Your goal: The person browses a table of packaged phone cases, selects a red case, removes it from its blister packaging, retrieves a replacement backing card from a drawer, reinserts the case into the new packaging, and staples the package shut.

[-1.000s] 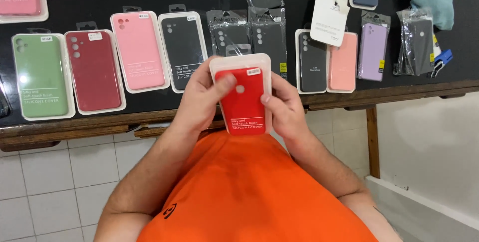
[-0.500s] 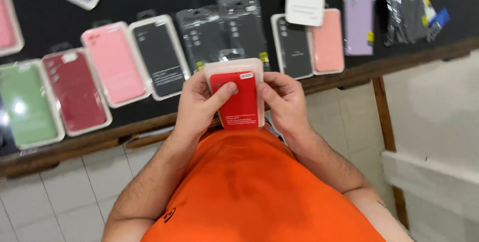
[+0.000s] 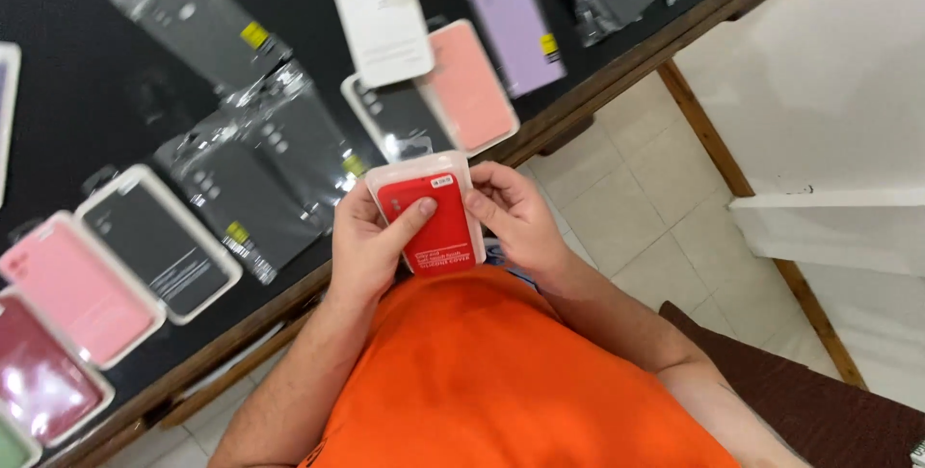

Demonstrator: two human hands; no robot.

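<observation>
The red phone case in its clear box [image 3: 430,219] was held above the near edge of the desk [image 3: 87,73], close to the orange shirt [image 3: 501,372]. Its long axis ran away from the body, tilted slightly left at the top. The left hand [image 3: 371,246] was closed on the left edge, thumb laid across the red face. The right hand [image 3: 515,213] gripped the right edge, fingers curled behind. Both hands sat equally near. A boxed black case [image 3: 159,241] and a pink case [image 3: 467,82] lay apart on the desk.

Bright even daylight; glare on plastic sleeves [image 3: 279,131]; motion blur at edges.
</observation>
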